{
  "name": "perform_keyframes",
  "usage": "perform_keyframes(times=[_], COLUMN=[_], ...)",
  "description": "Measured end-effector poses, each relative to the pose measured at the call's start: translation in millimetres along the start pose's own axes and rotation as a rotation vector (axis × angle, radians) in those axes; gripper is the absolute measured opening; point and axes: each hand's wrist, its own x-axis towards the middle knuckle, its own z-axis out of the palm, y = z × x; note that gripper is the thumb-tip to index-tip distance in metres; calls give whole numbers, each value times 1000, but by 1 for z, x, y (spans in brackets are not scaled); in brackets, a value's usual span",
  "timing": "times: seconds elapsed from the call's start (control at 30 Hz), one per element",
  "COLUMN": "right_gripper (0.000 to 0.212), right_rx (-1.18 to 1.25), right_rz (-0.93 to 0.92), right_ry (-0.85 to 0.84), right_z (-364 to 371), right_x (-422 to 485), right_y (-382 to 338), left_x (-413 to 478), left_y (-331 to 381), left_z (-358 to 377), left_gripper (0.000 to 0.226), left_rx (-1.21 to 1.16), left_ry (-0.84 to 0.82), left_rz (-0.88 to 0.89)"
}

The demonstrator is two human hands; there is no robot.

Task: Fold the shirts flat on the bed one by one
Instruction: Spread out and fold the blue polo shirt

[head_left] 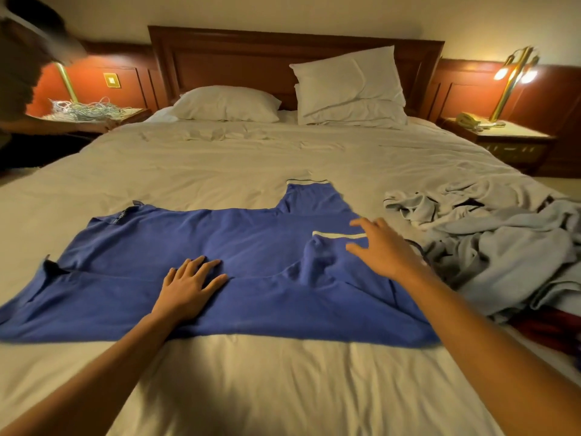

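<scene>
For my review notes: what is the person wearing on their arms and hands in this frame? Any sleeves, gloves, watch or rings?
No sleeve is in view on either arm, right to the frame edge. The left hand and right hand wear no gloves, and no watch, bracelet or ring shows on them.

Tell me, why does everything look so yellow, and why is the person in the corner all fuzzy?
In the head view, the lit brass lamp glares and tints the white bed sheet yellow; the person at top left is smeared by blur; the blue shirt is sharp.
</scene>
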Motion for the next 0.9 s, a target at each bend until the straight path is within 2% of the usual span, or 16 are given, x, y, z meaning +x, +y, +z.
perform_keyframes(times=[0.1, 0.23, 0.37, 0.47, 0.5, 0.6, 0.63, 0.7, 0.8, 0.9], right_gripper=[51, 57, 48, 56, 59, 45, 45, 46, 52, 37], right_rx=[56, 68, 144, 91, 59, -24, -48, -42, 289, 635], right_rz=[86, 224, 276, 281, 288, 298, 287, 243, 299, 428], right_ry=[-47, -101, -19, -27, -36, -55, -33, 35, 45, 49], right_z=[8, 19, 20, 18, 16, 13, 13, 15, 20, 29], right_x=[-56, -87, -83, -74, -69, -49, -42, -24, 6, 28], right_y=[12, 29, 39, 42, 43, 42, 42, 44, 47, 55], left_x=[11, 33, 62, 86, 94, 113, 119, 125, 126, 126], left_y=[21, 93, 179, 221, 229, 233, 232, 227, 220, 211], left_z=[-2, 2, 10, 11, 11, 12, 13, 11, 2, -7], left_gripper=[63, 50, 62, 79, 76, 26, 22, 35, 50, 47], left_rx=[-47, -154, -345, -525, -512, -474, -511, -632, -820, -836], left_ry=[19, 64, -2, -128, -150, -142, -134, -107, -115, -161], left_rz=[-8, 78, 96, 70, 72, 85, 81, 49, 42, 76])
